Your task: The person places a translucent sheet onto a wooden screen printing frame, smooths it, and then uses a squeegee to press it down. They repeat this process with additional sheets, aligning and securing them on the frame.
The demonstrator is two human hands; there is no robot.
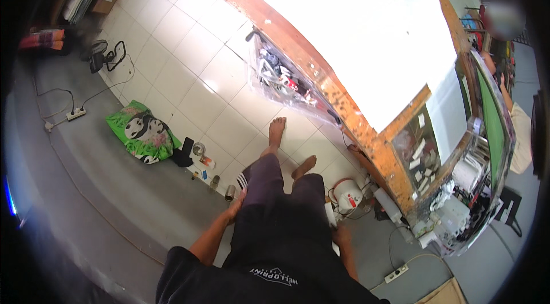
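My left hand (235,208) rests along the outer side of my left thigh, its fingers stretched toward the knee and nothing visible in them. Down by my right thigh is my right hand (342,235), smeared by motion, so its fingers do not show clearly. Beside it a narrow white piece (330,214) sticks up along the thigh; I cannot tell whether the hand touches it. Past my bare feet stands a large wooden-edged table (298,40) with a glaring white top. A clear plastic sheet (281,78) full of mixed small items hangs along its near edge.
A green panda-printed bag (143,132) lies on the grey ledge, near a black phone (187,146) and a metal cup (230,192). A round white-and-red appliance (347,194) stands right of my knees. Power strips (396,273) and cords lie about. Another person's arm (506,95) shows far right.
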